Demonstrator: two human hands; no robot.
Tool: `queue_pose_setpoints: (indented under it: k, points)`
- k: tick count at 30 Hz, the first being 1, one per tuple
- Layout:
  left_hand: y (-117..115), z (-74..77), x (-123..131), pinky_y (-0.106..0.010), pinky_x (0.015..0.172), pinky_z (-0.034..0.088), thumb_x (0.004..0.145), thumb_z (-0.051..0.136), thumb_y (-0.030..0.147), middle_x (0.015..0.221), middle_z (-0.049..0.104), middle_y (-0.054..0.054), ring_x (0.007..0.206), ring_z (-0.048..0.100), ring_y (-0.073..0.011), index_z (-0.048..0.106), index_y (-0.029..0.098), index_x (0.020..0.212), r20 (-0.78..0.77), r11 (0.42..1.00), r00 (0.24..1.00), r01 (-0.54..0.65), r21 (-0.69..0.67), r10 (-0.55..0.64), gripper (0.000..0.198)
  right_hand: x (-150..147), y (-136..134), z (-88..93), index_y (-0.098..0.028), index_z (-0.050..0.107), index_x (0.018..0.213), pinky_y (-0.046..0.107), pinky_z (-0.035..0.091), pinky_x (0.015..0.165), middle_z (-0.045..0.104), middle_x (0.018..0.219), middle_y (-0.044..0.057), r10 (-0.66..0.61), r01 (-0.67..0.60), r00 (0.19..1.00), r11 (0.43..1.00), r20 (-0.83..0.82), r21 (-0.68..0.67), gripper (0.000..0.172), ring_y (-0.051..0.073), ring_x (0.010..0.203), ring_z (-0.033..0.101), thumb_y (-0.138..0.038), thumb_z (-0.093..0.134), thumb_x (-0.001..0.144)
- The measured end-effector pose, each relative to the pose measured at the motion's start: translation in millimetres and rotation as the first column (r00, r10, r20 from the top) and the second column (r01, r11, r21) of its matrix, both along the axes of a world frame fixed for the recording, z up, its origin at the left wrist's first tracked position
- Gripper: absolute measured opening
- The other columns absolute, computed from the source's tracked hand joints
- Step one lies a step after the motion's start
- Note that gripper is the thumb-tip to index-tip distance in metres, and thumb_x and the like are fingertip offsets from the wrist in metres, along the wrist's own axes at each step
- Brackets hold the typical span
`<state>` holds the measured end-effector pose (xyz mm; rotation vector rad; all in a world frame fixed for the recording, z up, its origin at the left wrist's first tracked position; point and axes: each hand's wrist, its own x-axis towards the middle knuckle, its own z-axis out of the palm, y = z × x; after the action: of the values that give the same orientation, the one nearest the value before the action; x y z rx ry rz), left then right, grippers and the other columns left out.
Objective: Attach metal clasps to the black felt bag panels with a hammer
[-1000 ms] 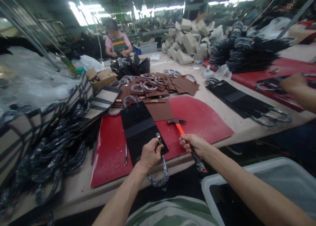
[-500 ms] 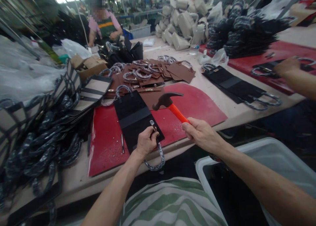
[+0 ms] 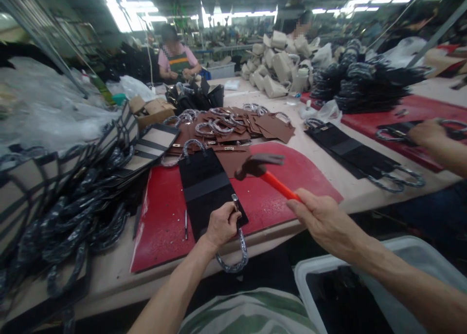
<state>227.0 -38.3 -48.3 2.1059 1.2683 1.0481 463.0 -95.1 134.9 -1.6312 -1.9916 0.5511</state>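
Observation:
My right hand (image 3: 324,217) is wrapped round the orange handle of a claw hammer (image 3: 279,185), its dark head raised and smeared by motion. The fingers of my left hand (image 3: 222,224) pinch a short metal punch (image 3: 234,198) with a shiny flat top. Its lower end is hidden by my fingers, over the near right corner of a black bag panel (image 3: 204,183). This panel lies on a red mat (image 3: 288,173). A plastic-wrapped bag handle (image 3: 243,258) hangs from its near end over the table edge. Left of the panel lies a slim metal rod (image 3: 186,224).
Brown bag panels (image 3: 273,125) with wrapped handles are heaped behind the mat. Black bag pieces (image 3: 83,212) crowd the left. At right lie more black panels (image 3: 350,149) and a co-worker's hand (image 3: 428,132). A white bin (image 3: 412,246) stands below the table edge.
My view has tilted upward, so the table sits lower in the picture. The hammer's head is now blurred. My left hand keeps the punch at the same corner of the panel.

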Motion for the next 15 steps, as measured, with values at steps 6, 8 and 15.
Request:
queue_pose_setpoints:
  k: [6, 8, 15]
  points:
    - [1, -1.5, -1, -0.028, 0.080, 0.053, 0.087, 0.056, 0.015, 0.092, 0.071, -0.005, 0.086, 0.069, -0.0178, 0.061, 0.021, 0.092, 0.003, 1.000, 1.000, 0.010, 0.017, -0.010, 0.009, -11, -5, 2.1, -0.023, 0.043, 0.080, 0.026, 0.028, 0.047, 0.046, 0.057, -0.004, -0.086, 0.136, 0.980, 0.949, -0.180, 0.284, 0.025, 0.012, 0.045, 0.042, -0.038, 0.037, 0.099]
    - [0, -1.8, -1, -0.028, 0.078, 0.053, 0.087, 0.056, 0.016, 0.088, 0.070, -0.004, 0.082, 0.068, -0.0177, 0.061, 0.021, 0.093, -0.008, 1.000, 1.000, 0.010, 0.023, -0.010, 0.009, -10, -4, -10.7, -0.023, 0.041, 0.076, 0.028, 0.021, 0.047, 0.044, 0.053, -0.004, 0.017, -0.031, 0.996, 0.987, 0.093, 0.156, 0.022, 0.012, 0.042, 0.037, -0.033, 0.042, 0.095]
    - [0, -1.9, 0, -0.028, 0.078, 0.053, 0.087, 0.056, 0.017, 0.091, 0.071, -0.005, 0.084, 0.069, -0.0184, 0.062, 0.022, 0.092, -0.026, 1.000, 1.000, -0.003, 0.031, 0.004, 0.009, -7, -8, 41.4, -0.025, 0.047, 0.080, 0.029, 0.029, 0.051, 0.047, 0.056, -0.001, -0.111, 0.138, 0.988, 0.946, -0.107, 0.292, 0.028, 0.014, 0.048, 0.042, -0.042, 0.037, 0.100]
